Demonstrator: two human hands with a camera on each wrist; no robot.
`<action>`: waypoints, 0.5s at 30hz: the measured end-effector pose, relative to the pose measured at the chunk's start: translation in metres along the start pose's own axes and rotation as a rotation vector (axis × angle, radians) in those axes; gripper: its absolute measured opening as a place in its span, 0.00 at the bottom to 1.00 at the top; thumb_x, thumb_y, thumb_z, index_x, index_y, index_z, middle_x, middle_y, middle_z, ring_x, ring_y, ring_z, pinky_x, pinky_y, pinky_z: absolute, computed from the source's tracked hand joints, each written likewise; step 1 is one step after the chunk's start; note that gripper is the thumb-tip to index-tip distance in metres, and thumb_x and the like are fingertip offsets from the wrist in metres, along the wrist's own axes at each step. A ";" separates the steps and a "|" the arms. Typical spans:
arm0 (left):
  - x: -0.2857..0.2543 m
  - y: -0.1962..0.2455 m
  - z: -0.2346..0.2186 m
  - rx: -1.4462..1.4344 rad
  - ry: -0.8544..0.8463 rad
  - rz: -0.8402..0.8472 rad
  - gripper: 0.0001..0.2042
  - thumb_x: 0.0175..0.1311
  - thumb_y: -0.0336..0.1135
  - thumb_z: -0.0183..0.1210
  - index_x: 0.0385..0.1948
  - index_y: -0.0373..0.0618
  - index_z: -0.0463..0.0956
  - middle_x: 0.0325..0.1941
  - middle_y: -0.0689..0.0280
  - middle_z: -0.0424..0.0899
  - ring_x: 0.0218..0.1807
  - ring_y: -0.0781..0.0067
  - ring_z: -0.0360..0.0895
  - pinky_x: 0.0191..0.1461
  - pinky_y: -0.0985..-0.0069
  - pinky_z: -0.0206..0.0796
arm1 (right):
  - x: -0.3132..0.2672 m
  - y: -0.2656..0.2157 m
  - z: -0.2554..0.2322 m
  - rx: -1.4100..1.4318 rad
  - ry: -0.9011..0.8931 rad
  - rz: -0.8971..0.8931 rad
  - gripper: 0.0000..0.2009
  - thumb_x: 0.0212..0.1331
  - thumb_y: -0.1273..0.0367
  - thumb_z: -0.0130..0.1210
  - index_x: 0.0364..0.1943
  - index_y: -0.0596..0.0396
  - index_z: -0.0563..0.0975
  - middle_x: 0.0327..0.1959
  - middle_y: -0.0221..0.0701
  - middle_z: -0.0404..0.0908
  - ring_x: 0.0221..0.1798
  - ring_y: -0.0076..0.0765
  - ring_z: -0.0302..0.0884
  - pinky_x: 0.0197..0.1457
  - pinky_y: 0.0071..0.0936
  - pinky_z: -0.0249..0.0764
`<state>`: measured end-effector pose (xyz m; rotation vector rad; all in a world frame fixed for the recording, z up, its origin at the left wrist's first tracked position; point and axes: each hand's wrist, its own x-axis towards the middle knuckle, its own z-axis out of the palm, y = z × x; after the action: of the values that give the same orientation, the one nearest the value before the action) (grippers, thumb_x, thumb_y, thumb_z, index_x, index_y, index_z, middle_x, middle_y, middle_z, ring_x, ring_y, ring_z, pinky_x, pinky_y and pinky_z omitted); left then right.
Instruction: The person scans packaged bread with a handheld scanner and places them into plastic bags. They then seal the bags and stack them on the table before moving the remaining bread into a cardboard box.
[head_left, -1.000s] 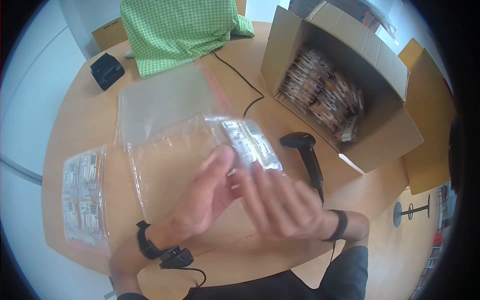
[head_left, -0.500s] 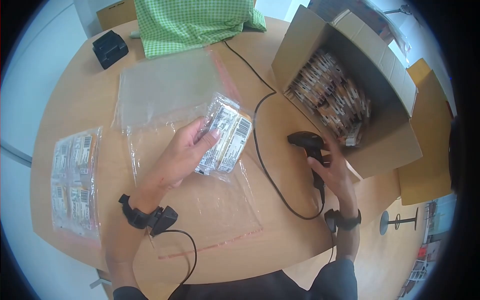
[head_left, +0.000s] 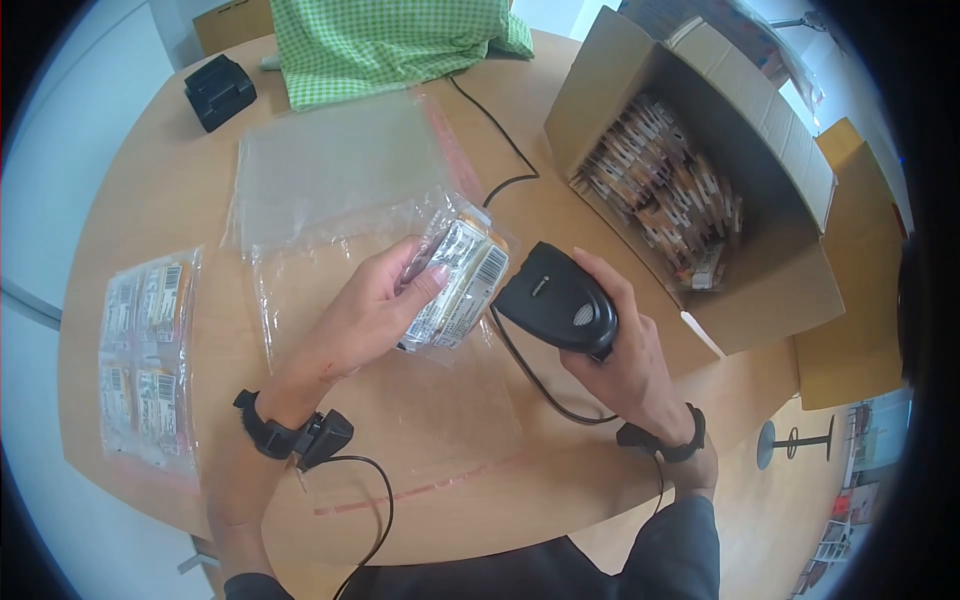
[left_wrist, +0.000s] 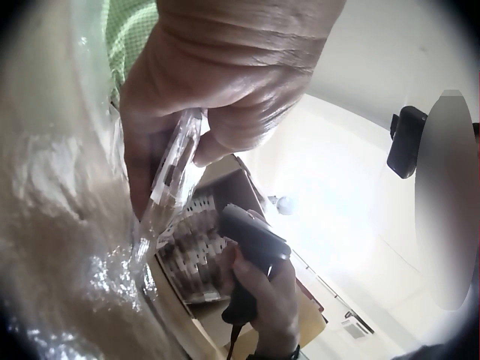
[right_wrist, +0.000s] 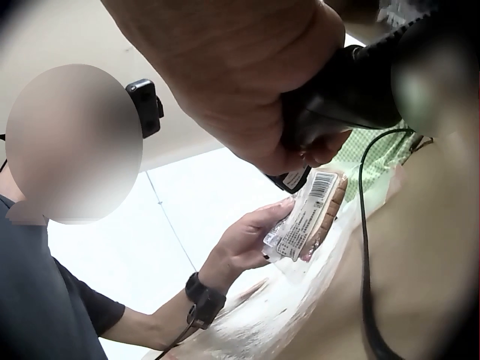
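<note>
The scanner is black, the cloth green-and-white checked

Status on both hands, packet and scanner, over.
Left hand holds packet, barcode exposed. Right hand grips scanner, front end toward packet. No obstruction visible between scanner and packet.

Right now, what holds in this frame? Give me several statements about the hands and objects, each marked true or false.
1. The right hand holds a black plastic barcode scanner. True.
2. The left hand is empty. False: it grips a clear-wrapped pack with white printed labelling.
3. The open brown cardboard box is empty. False: many wrapped packs are inside it.
4. In the head view, the small black boxy device is left of the green-and-white checked cloth. True.
</note>
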<state>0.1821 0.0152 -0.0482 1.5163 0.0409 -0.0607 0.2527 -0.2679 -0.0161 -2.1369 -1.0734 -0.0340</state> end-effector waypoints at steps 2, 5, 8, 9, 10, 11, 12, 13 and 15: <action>-0.001 0.001 0.000 0.009 -0.007 0.011 0.19 0.83 0.36 0.53 0.65 0.31 0.71 0.54 0.60 0.85 0.50 0.77 0.82 0.54 0.74 0.78 | 0.001 0.000 0.002 0.013 -0.015 -0.008 0.42 0.53 0.80 0.65 0.76 0.54 0.62 0.61 0.52 0.82 0.55 0.64 0.86 0.58 0.43 0.83; -0.002 0.001 0.001 -0.008 -0.008 0.007 0.19 0.83 0.36 0.52 0.66 0.32 0.71 0.55 0.60 0.85 0.51 0.77 0.82 0.54 0.74 0.78 | 0.002 0.000 0.005 0.028 -0.041 -0.007 0.42 0.54 0.80 0.65 0.76 0.54 0.61 0.61 0.52 0.82 0.55 0.64 0.86 0.58 0.42 0.83; -0.001 -0.001 0.001 0.008 -0.002 0.021 0.19 0.83 0.36 0.52 0.66 0.32 0.71 0.54 0.60 0.85 0.50 0.78 0.82 0.54 0.74 0.78 | 0.002 -0.003 0.004 0.062 -0.047 0.027 0.41 0.55 0.80 0.65 0.77 0.54 0.61 0.62 0.52 0.82 0.58 0.62 0.85 0.60 0.41 0.82; -0.001 0.000 0.002 -0.026 0.006 -0.001 0.19 0.83 0.36 0.53 0.66 0.33 0.71 0.53 0.60 0.86 0.51 0.78 0.82 0.54 0.74 0.78 | 0.002 -0.004 0.003 0.092 -0.045 0.053 0.41 0.57 0.81 0.64 0.77 0.54 0.61 0.62 0.51 0.82 0.60 0.60 0.85 0.62 0.41 0.81; -0.002 0.001 0.002 -0.061 0.016 -0.027 0.19 0.82 0.36 0.54 0.66 0.33 0.72 0.53 0.60 0.86 0.51 0.78 0.83 0.54 0.74 0.78 | 0.001 0.000 0.003 0.098 -0.051 0.060 0.41 0.57 0.81 0.64 0.77 0.54 0.61 0.62 0.51 0.82 0.60 0.60 0.85 0.62 0.41 0.81; -0.003 0.002 0.002 -0.062 0.015 -0.042 0.19 0.82 0.36 0.54 0.66 0.33 0.72 0.53 0.60 0.86 0.51 0.78 0.83 0.54 0.74 0.78 | -0.001 0.005 0.002 0.083 0.013 0.090 0.40 0.59 0.81 0.64 0.77 0.54 0.61 0.62 0.50 0.82 0.61 0.55 0.85 0.64 0.40 0.79; -0.002 0.003 0.001 -0.162 0.082 -0.062 0.18 0.81 0.36 0.55 0.65 0.34 0.73 0.52 0.61 0.86 0.52 0.78 0.83 0.54 0.73 0.78 | -0.003 0.013 0.002 0.069 0.077 0.119 0.39 0.61 0.81 0.63 0.77 0.53 0.61 0.62 0.49 0.82 0.63 0.51 0.84 0.67 0.39 0.77; -0.003 0.004 0.000 -0.263 0.155 -0.082 0.18 0.80 0.36 0.57 0.63 0.34 0.74 0.52 0.62 0.87 0.52 0.77 0.84 0.55 0.73 0.78 | -0.006 0.025 0.002 0.103 0.100 0.191 0.36 0.66 0.78 0.61 0.78 0.53 0.60 0.60 0.46 0.83 0.63 0.42 0.83 0.67 0.36 0.76; -0.006 0.007 -0.005 -0.330 0.204 -0.101 0.17 0.79 0.36 0.58 0.62 0.35 0.74 0.52 0.62 0.86 0.52 0.76 0.84 0.56 0.72 0.78 | -0.011 0.050 -0.006 0.071 0.078 0.276 0.35 0.68 0.75 0.61 0.78 0.54 0.60 0.58 0.44 0.84 0.60 0.39 0.83 0.66 0.35 0.76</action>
<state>0.1768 0.0211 -0.0416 1.1855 0.2781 0.0199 0.2828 -0.2979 -0.0456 -2.1818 -0.7181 0.0492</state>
